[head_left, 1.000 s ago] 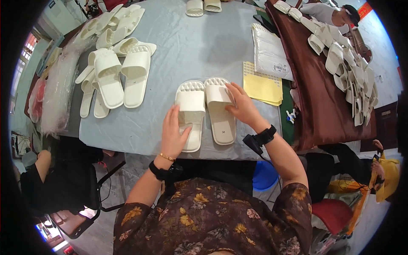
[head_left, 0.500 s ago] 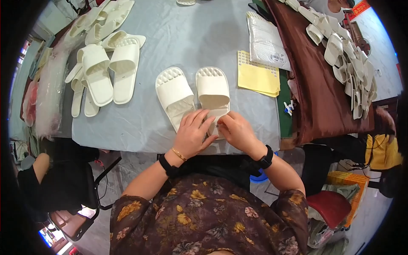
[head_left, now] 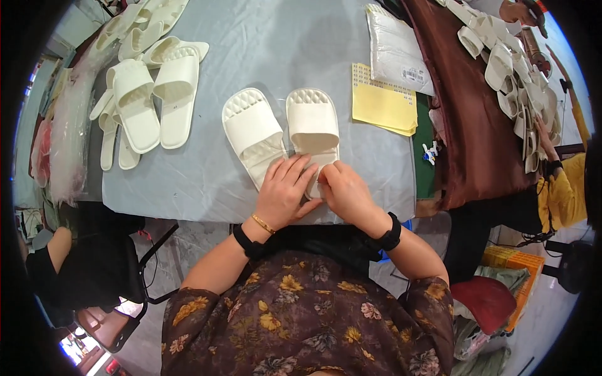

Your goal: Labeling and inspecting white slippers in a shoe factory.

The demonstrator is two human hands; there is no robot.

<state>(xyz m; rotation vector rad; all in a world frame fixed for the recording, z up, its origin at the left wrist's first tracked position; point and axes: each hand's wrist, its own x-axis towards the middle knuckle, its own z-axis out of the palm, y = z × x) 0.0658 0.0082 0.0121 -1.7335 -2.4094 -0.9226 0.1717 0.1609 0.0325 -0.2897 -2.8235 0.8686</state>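
Two white slippers lie side by side in front of me, toes pointing away: the left slipper (head_left: pixel 253 130) is slightly tilted outward, the right slipper (head_left: pixel 313 119) straight. My left hand (head_left: pixel 285 193) lies across their heel ends, fingers stretched out and thumb toward the right slipper's heel. My right hand (head_left: pixel 347 193) is on the right slipper's footbed, its fingers curled and pressed together near the heel. What the right fingertips hold or press is hidden under them.
Several white slippers (head_left: pixel 179 100) are stacked at the left. Yellow sticker sheets (head_left: pixel 382 106) and a white plastic packet (head_left: pixel 398 50) lie at the right. Beyond, a brown-covered table (head_left: pixel 467 144) bears a slipper pile (head_left: pixel 501 66); a co-worker's hand (head_left: pixel 547 139) touches it.
My right fingers have closed down over a small dark-marked spot on the right slipper's footbed. The view has shifted slightly. A yellow-sleeved co-worker's arm now reaches to the slipper pile.
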